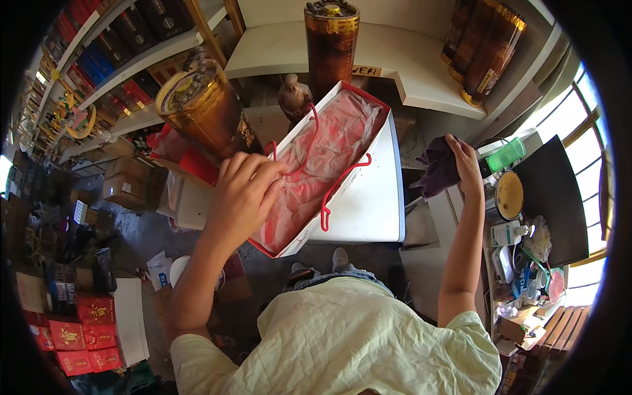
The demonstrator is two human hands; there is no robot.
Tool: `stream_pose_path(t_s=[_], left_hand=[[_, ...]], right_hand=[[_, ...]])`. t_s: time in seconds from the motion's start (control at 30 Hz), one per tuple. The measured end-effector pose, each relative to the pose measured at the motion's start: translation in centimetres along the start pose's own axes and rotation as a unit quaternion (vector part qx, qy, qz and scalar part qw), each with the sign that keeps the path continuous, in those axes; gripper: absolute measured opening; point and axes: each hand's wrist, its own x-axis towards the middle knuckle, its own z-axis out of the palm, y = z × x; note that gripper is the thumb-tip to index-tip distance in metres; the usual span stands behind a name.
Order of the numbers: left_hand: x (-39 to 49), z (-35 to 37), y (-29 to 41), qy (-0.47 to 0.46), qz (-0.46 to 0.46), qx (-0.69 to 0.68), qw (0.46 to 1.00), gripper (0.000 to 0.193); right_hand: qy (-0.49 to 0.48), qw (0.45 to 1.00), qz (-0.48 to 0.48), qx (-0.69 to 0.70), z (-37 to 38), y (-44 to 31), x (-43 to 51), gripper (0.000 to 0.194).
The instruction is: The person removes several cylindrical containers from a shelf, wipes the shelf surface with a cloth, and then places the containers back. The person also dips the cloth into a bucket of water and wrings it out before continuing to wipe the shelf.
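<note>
An open white cardboard box (301, 239) with a red inner edge sits tilted across the white tabletop (365, 212). Crumpled clear plastic film (331, 143) covers red contents inside it, which I cannot make out. My left hand (247, 190) is over the box's left edge, its fingers pinched on a red cord handle (312, 138). A second red cord handle (340, 185) hangs along the right side. Out to the right, my right hand (464, 160) grips a dark purple cloth (437, 165), apart from the box.
Tall amber-brown jars (210, 111) (332, 44) with beads on their lids stand left and behind. A wooden figurine (295, 96) is behind the box. More brown jars (489, 59) occupy the right shelf. A green cup (507, 154) and pump bottle (508, 233) crowd the right side.
</note>
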Motion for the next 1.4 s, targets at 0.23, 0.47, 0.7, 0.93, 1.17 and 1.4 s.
stream_pose_path(t_s=[0.23, 0.47, 0.7, 0.93, 1.17, 1.4], left_hand=[[4.3, 3.8, -0.7, -0.102, 0.073, 0.044, 0.991, 0.017], [8.3, 6.2, -2.0, -0.129, 0.125, 0.098, 0.979, 0.02], [10.4, 7.1, -3.4, -0.192, 0.053, 0.171, 0.965, 0.026], [9.1, 8.0, -4.1, -0.17, 0.076, 0.169, 0.968, 0.031], [8.4, 7.0, -5.2, -0.135, 0.071, 0.161, 0.975, 0.033], [7.4, 4.2, -2.8, -0.12, 0.043, 0.098, 0.987, 0.022]], right_hand=[[0.034, 0.995, -0.017, -0.091, -2.4, 5.6, -1.4, 0.045], [0.021, 0.962, 0.034, -0.272, -3.3, 8.1, -3.8, 0.039], [-0.026, 0.974, -0.061, -0.219, -1.0, 7.0, -4.2, 0.024], [-0.045, 0.97, -0.156, -0.182, 1.3, 4.9, -2.5, 0.02], [-0.208, 0.966, -0.103, -0.117, 8.3, -4.9, -8.0, 0.03], [-0.148, 0.887, -0.338, -0.277, 13.3, -2.4, -7.7, 0.025]])
